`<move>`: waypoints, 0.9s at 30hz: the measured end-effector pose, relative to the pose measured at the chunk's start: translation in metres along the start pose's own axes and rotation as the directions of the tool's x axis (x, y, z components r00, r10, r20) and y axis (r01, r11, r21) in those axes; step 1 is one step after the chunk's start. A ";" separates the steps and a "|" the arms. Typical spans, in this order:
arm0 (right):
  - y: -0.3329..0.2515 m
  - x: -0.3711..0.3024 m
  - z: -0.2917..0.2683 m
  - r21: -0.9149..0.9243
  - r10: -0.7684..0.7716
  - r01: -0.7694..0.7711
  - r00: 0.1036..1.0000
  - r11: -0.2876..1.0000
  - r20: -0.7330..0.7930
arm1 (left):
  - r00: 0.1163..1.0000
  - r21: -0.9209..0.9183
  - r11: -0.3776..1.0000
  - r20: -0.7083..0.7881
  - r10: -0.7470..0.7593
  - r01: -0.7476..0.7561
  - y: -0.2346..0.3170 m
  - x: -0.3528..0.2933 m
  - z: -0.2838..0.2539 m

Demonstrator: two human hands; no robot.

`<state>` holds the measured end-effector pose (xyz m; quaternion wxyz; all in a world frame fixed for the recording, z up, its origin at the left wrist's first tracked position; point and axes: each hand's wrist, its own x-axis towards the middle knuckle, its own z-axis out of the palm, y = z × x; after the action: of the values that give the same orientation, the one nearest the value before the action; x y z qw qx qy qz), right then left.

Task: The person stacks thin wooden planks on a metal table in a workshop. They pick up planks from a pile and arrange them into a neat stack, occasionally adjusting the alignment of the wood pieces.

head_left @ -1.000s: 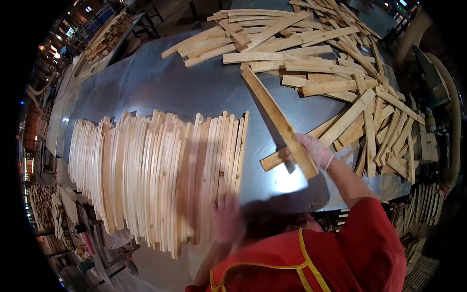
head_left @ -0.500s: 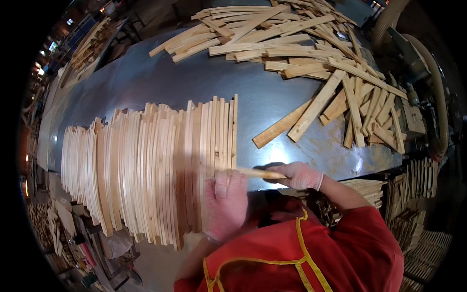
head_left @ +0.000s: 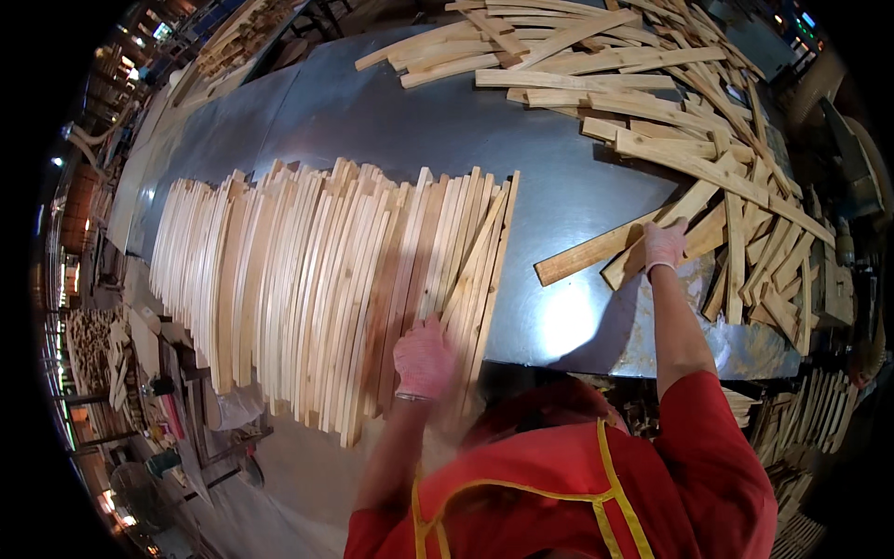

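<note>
A long row of wooden slats (head_left: 317, 298) stands packed side by side on the metal table. My left hand (head_left: 424, 360), in a pale pinkish work glove, is closed at the near end of a slat (head_left: 477, 250) that slants across the right end of this row. Part of its grip is hidden by the fingers. Over to the right, my gloved right hand (head_left: 665, 244) is closed around another wooden slat (head_left: 712, 192) at the edge of a loose heap. Just left of that hand, one more slat (head_left: 587, 255) lies slantwise on the table.
The grey metal table (head_left: 372, 112) reaches away to the far left. A jumbled heap of slats (head_left: 643, 98) covers its far right side. Stacked wood (head_left: 805, 410) stands below the table at right. A cart-like frame (head_left: 200, 419) is on the floor at lower left.
My right hand has moved right and away from me, from near the left hand to the heap. The slat between my hands now lies slanted on the row's right end.
</note>
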<state>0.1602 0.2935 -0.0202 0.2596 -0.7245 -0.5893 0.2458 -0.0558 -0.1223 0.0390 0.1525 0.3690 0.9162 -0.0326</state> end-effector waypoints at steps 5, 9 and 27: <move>0.013 -0.083 -0.025 0.716 -0.261 -0.679 0.670 0.164 0.695 | 0.990 0.004 0.994 -0.088 -0.109 0.110 -0.028 -0.012 -0.009; 0.015 -0.172 -0.038 0.502 -0.362 -0.859 0.439 0.098 0.823 | 0.931 0.287 0.951 -0.366 -0.004 0.117 -0.085 -0.025 0.007; -0.103 -0.099 0.012 -0.163 -0.782 0.946 0.322 0.279 0.534 | 0.930 -0.928 0.289 0.301 0.210 0.235 0.026 -0.039 0.042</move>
<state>0.0590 0.2146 0.0449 0.0663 -0.2546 -0.9639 0.0403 -0.0007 -0.1365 0.0121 0.5097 0.1836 0.7094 0.4507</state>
